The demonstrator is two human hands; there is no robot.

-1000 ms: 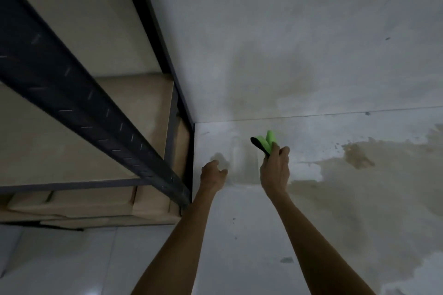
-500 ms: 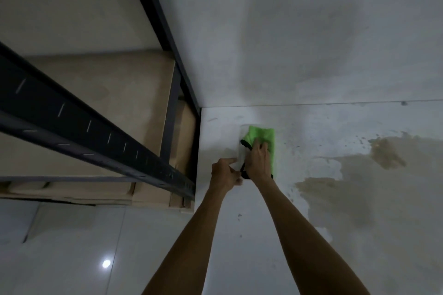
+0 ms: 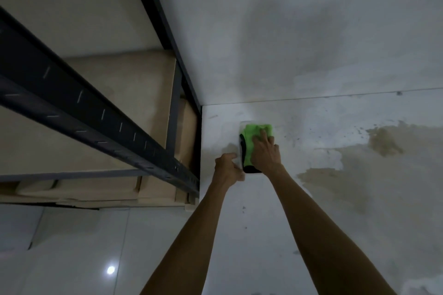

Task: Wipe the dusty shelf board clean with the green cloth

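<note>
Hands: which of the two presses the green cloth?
The right hand lies flat on the green cloth; the left hand is curled beside it, off the cloth.

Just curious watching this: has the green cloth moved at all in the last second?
Yes. The green cloth was bunched upright in the right hand, clear of the surface; now it lies spread flat under that palm, nearer the dark shelf post.

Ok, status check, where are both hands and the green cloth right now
Right hand flat on green cloth, pressing it to a small pale panel. Left hand pinching panel's edge. Dark shelf frame off left, not obstructing.
</note>
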